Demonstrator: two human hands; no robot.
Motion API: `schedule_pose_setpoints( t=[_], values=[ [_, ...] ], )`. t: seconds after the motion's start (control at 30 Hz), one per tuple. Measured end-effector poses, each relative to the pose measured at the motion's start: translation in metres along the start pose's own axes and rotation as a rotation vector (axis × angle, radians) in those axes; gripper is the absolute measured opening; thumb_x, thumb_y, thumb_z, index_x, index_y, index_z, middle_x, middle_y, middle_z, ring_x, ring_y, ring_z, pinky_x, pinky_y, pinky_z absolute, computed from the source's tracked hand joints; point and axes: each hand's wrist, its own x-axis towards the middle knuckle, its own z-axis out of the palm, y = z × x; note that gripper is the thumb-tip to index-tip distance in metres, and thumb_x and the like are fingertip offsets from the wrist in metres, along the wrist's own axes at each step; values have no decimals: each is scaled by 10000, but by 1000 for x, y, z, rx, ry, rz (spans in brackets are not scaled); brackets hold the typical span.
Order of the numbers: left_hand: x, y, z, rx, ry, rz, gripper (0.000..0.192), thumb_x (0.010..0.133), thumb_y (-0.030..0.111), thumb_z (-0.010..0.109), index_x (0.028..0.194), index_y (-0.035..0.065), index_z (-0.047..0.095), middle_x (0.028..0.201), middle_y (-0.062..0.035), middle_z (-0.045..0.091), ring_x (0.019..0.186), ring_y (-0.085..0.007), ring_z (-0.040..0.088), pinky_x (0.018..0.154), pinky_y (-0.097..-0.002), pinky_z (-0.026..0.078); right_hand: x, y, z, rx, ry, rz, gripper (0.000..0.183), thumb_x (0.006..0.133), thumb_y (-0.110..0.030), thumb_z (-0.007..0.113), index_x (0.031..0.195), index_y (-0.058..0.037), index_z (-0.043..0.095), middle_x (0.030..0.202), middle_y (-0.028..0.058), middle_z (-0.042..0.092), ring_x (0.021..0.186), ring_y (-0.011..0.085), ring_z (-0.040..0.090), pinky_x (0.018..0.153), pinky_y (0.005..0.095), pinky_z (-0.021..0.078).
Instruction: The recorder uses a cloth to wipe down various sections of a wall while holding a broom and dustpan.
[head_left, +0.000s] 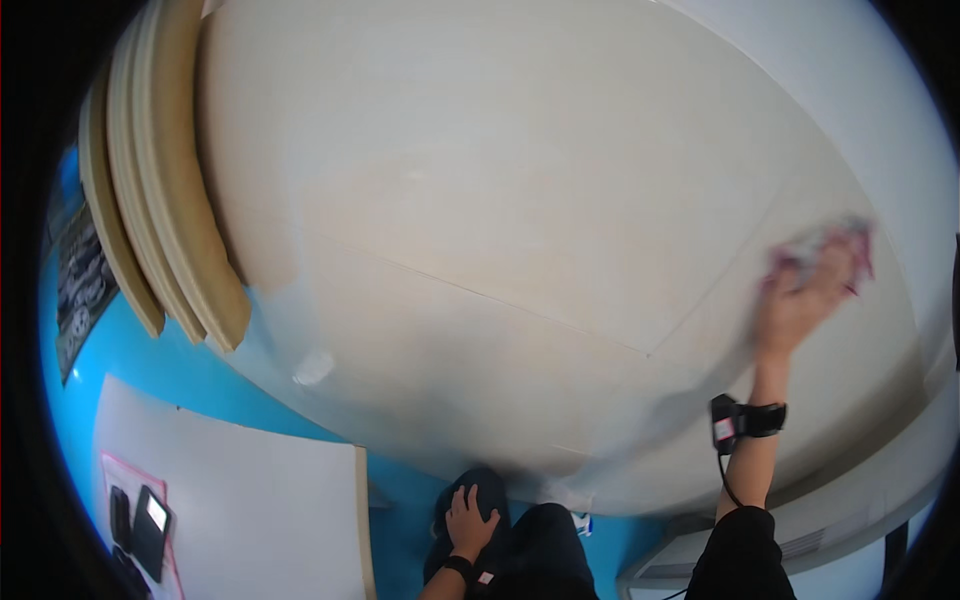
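Observation:
My right hand is blurred and presses a crumpled pink and white cloth against a pale cream wall at the right of the view. On that wrist sits a black strap with a small box and a cable running down the forearm. My left hand rests with spread fingers on my dark-clothed knee and holds nothing. The wall before me carries thin, dark lines and a whitish patch low on its left.
Several thick tan panels lean upright at the left, beside a dark patterned cloth. Lower left stands a white tabletop bearing a phone on a pink-edged cloth. A grey vented unit borders the lower right; the floor is blue.

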Motion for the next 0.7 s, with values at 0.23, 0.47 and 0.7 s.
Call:
schedule_pose_setpoints(
  t=[0.23, 0.47, 0.7],
  values=[
    [6, 2, 10, -18, -3, 14, 623, 692, 364, 566, 1211, 99, 346, 1251, -173, 322, 1147, -311, 327, 854, -435, 320, 57, -94, 40, 135, 174, 171, 498, 785, -311, 473, 1218, -79, 385, 1299, 110, 313, 1214, 280, 243, 973, 484, 119],
    [11, -9, 16, 13, 40, -3, 624, 701, 385, 559, 1212, 98, 346, 1237, -174, 342, 1151, -313, 323, 858, -426, 318, -54, -290, 55, 755, -493, -459, 586, 615, -177, 548, 1187, -182, 423, 1303, -8, 326, 1176, 177, 323, 1014, 423, 161],
    [11, -34, 9, -42, 132, -106, 634, 661, 385, 580, 1185, 96, 369, 1202, -170, 365, 1134, -306, 337, 845, -432, 325, -33, -196, 13, 552, -503, -393, 500, 628, -293, 612, 1114, -229, 510, 1313, 41, 313, 1227, 322, 223, 1007, 434, 164]
  ],
)
